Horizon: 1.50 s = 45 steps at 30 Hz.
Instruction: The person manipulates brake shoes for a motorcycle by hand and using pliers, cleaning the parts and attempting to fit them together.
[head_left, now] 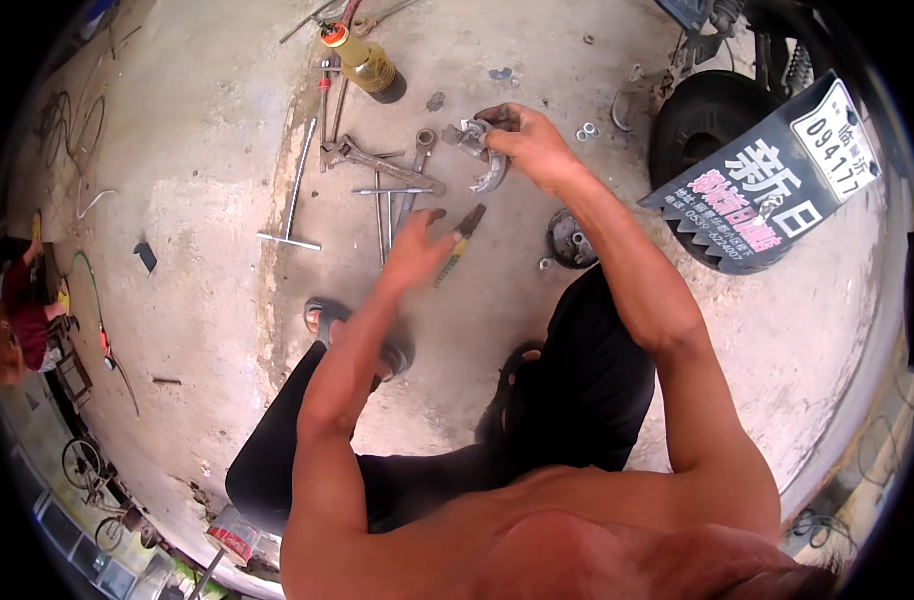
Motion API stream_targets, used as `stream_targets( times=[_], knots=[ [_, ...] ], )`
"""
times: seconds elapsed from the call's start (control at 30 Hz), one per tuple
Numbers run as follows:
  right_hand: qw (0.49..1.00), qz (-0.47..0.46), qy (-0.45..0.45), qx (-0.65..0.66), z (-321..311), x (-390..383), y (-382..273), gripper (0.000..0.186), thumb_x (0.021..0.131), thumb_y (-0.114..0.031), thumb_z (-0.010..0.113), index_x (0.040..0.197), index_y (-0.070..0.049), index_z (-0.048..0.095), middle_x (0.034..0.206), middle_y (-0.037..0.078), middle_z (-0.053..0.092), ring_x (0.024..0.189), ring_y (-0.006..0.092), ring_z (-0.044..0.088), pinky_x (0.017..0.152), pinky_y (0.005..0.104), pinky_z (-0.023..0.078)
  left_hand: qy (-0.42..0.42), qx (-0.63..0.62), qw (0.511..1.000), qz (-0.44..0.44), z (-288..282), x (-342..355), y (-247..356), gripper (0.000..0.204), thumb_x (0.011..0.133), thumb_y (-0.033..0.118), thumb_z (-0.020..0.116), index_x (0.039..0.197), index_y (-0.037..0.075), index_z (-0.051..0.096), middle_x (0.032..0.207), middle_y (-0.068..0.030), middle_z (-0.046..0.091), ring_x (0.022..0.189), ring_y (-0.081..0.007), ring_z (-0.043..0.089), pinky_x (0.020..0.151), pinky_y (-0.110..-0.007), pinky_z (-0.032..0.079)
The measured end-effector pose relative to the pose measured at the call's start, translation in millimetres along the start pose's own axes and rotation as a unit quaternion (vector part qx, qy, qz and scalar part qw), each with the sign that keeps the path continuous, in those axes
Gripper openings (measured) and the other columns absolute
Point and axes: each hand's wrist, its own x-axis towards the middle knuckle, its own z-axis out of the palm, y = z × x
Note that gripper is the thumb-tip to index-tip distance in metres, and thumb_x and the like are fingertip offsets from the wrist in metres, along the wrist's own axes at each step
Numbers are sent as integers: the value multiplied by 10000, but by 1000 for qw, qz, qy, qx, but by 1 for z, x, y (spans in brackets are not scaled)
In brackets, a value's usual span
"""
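Observation:
My right hand [529,145] pinches a pair of curved metal brake shoes [492,176] above the concrete floor. My left hand [417,248] is lower and to the left, its thumb and forefinger spread apart. Right beside its thumb are pliers [457,252] with green and yellow handles, jaws pointing up and to the right. Whether the thumb touches them I cannot tell. Beyond the left hand lie a large wrench [419,165], an adjustable wrench [377,163] and a long T-handle wrench [303,185].
A clear bottle of yellowish liquid [369,68] stands at the far side near a hammer [324,95]. A round metal hub part [574,240] lies by my right knee, nuts [585,131] beyond it. At right are a tyre [705,120] and black mudflap [747,190]. Another person [27,310] is at far left.

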Motion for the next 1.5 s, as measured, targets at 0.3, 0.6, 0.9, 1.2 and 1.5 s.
stream_targets(
  times=[0.3,0.6,0.9,1.2,1.5],
  knots=[
    [974,-31,-67,212,-13,-73,-88,449,907,-106,640,1316,52,548,1143,105,651,962,155,627,865,309,539,-220,-417,870,143,-101,54,154,408,958,128,574,1351,24,540,1193,-89,664,1200,-221,586,1069,-422,447],
    [979,-83,113,150,-26,-135,-41,340,885,-102,665,1175,57,592,985,76,639,819,123,608,706,267,494,-278,-279,909,136,-85,57,187,305,1007,295,605,1144,23,615,935,-23,642,849,-119,624,775,-317,532],
    [995,-65,64,-32,86,-142,-114,362,861,-196,728,1106,40,606,870,48,618,754,109,588,675,259,462,-226,-279,904,233,-177,-15,156,410,949,426,667,1008,21,646,801,26,551,752,-76,523,660,-266,487],
    [985,-152,-5,80,144,-117,-112,265,949,-172,628,1113,31,583,869,63,642,763,139,611,705,282,499,-152,-293,918,222,-223,-36,115,414,989,446,588,943,39,649,813,29,568,759,-64,492,670,-240,387],
    [980,-179,53,-68,132,-132,-114,368,933,-134,658,1221,69,550,908,77,676,792,132,648,720,296,506,-52,-165,938,301,-207,-33,122,347,1008,377,563,960,36,604,791,16,573,742,-56,503,656,-240,405]
  ],
)
